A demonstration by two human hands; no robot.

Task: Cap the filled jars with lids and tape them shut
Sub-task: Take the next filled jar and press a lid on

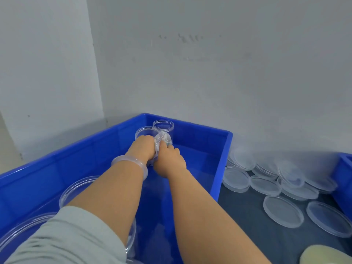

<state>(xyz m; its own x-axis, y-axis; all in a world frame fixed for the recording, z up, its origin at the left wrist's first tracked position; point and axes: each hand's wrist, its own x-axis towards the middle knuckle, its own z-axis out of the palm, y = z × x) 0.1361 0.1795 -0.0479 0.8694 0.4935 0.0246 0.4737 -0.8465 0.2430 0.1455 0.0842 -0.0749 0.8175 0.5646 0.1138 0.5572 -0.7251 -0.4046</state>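
Both my arms reach into a large blue crate [222, 161]. At its far corner my left hand [142, 149] and my right hand [169, 161] grip a clear plastic jar [157, 147] between them; it holds white contents and my fingers hide most of it. Two more clear jars stand right behind it: one at the left [145, 131] and one in the corner [163, 125]. Clear round lids [283, 211] lie scattered on the dark surface right of the crate. A clear bangle [131, 162] sits on my left wrist.
Open clear jars [76, 187] stand in the crate's near left part, partly under my left arm. A second blue crate [344, 180] shows at the right edge. A pale yellowish object [323, 254] lies at the bottom right. Grey walls close in behind.
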